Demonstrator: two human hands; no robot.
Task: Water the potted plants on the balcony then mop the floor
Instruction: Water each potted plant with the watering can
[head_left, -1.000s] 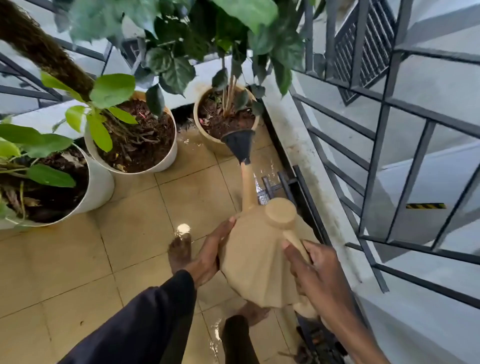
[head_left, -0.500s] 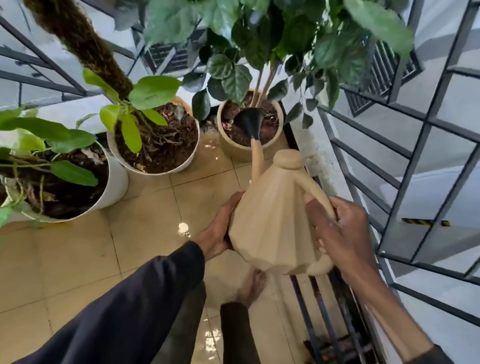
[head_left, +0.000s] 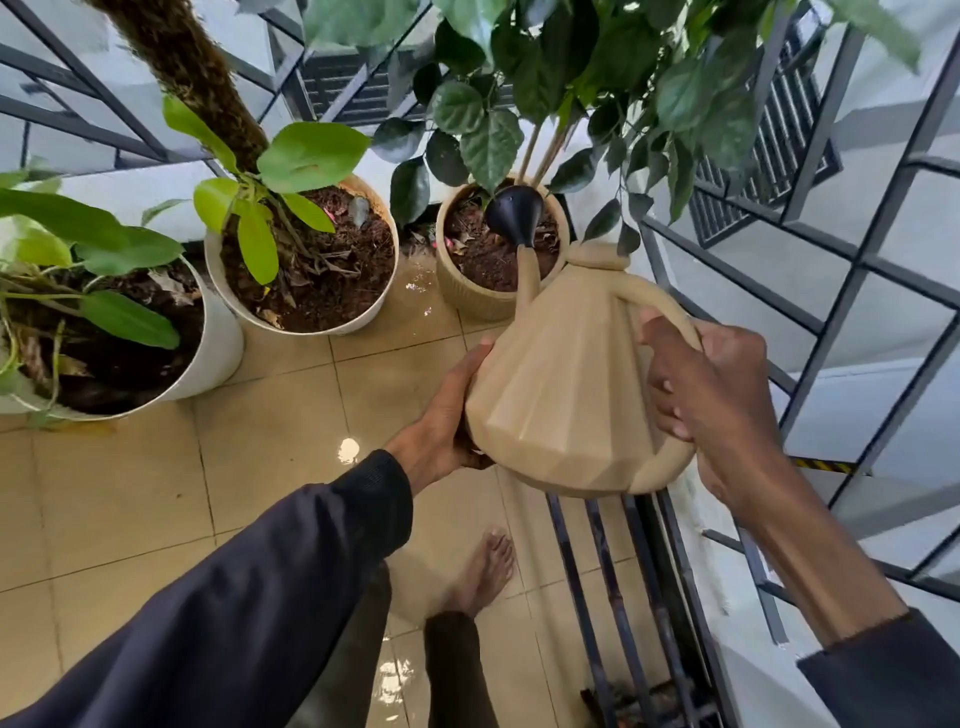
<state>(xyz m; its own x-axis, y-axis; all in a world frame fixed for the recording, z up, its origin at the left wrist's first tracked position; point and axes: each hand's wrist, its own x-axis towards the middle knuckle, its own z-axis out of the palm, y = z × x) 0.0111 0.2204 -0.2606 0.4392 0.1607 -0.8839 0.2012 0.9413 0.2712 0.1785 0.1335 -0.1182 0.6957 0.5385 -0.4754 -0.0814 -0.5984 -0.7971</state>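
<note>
1 watering can (head_left: 561, 395) betw. 2 grips, right grip (head_left: 711, 395) clamped on its handle (head_left: 660, 296), left grip (head_left: 441, 415) flat vs its side; 3 pots: beige pot (head_left: 467, 299) ahead of both grips under the rose (head_left: 514, 213), now farther over soil than 1 s ago, 2 white pots (head_left: 363, 325) (head_left: 218, 345) beyond left grip.

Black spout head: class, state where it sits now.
Head view, upper centre: the spout head is above the soil of the beige pot, right of the nearest white pot, near the railing.
</note>
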